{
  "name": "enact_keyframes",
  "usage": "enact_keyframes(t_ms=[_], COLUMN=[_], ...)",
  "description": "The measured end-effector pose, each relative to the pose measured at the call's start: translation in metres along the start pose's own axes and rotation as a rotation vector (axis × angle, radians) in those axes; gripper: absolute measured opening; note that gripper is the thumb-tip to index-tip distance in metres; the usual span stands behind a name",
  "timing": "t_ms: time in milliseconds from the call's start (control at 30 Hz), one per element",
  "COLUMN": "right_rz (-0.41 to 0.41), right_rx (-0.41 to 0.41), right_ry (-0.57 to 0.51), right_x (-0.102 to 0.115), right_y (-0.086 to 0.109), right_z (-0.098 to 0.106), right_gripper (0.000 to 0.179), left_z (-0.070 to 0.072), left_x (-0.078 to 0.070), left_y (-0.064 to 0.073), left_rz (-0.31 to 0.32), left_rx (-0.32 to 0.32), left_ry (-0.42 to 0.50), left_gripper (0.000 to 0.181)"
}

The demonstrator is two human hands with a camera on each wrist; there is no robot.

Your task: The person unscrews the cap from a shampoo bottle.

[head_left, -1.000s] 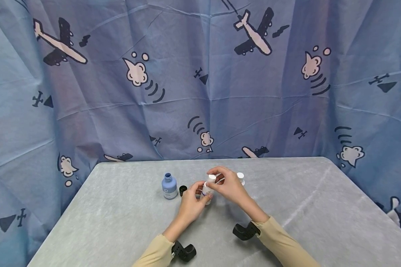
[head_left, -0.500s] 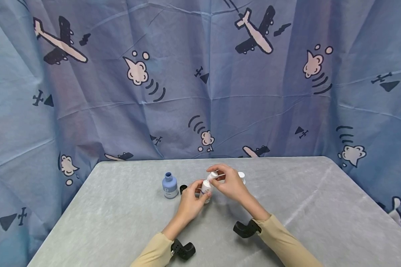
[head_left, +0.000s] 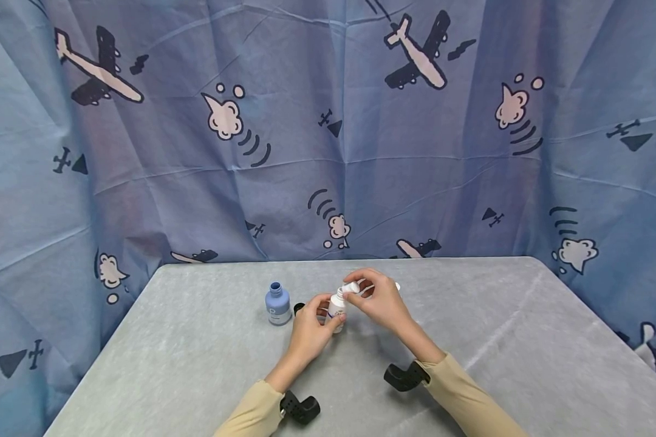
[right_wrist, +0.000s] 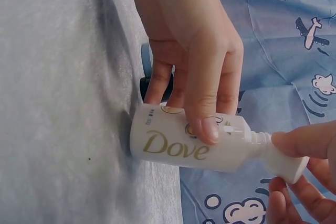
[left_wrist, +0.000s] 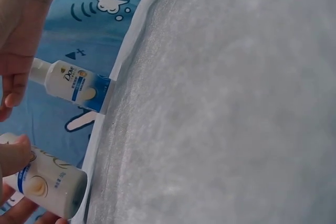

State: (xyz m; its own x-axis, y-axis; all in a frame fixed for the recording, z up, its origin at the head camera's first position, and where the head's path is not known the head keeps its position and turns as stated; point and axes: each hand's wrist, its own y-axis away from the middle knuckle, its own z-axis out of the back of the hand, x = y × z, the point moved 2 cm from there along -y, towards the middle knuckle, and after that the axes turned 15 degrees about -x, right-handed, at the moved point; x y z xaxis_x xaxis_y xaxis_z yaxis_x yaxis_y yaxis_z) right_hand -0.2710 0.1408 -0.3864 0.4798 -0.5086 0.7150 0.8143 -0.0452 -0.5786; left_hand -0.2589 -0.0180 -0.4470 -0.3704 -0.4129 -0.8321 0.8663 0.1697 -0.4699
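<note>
My left hand [head_left: 308, 332] grips a small white Dove bottle [head_left: 336, 308] around its body, upright on or close to the table. Its threaded neck [right_wrist: 258, 142] is bare in the right wrist view. Thumb and fingers of my right hand [head_left: 385, 306] pinch a white cap [head_left: 351, 287], which is tilted at the bottle's mouth; whether they touch is unclear. Behind that hand stands a second white-capped Dove bottle [left_wrist: 79, 86] with a blue base, mostly hidden in the head view.
An uncapped blue bottle [head_left: 277, 308] stands left of my left hand. Beside it is a black cap [head_left: 299, 308], partly covered by my fingers. The grey-covered table [head_left: 197, 340] ends at a blue curtain [head_left: 284, 182] printed with airplanes.
The white cap has gone from upright over the bottle's mouth to tilted and shifted right, which uncovers the neck. My right hand has moved slightly right, hiding more of the second bottle.
</note>
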Motion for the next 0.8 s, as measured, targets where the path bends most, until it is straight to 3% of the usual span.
enact_keyframes(t_ms=[367,800], right_rz=[-0.017,-0.014], right_rx=[-0.021,-0.015], right_ry=[0.027,0.036], right_x=[-0.0021,-0.0065], right_y=[0.0004,0.0033], right_z=[0.0049,0.0053], right_gripper=[0.026,0.03], left_z=[-0.0057,-0.01], left_x=[0.0021,0.0042], left_y=[-0.0013,-0.0015], left_rz=[0.04,0.066], left_rx=[-0.037,-0.04], left_ry=[0.066,0.075], left_gripper=[0.041,0.041])
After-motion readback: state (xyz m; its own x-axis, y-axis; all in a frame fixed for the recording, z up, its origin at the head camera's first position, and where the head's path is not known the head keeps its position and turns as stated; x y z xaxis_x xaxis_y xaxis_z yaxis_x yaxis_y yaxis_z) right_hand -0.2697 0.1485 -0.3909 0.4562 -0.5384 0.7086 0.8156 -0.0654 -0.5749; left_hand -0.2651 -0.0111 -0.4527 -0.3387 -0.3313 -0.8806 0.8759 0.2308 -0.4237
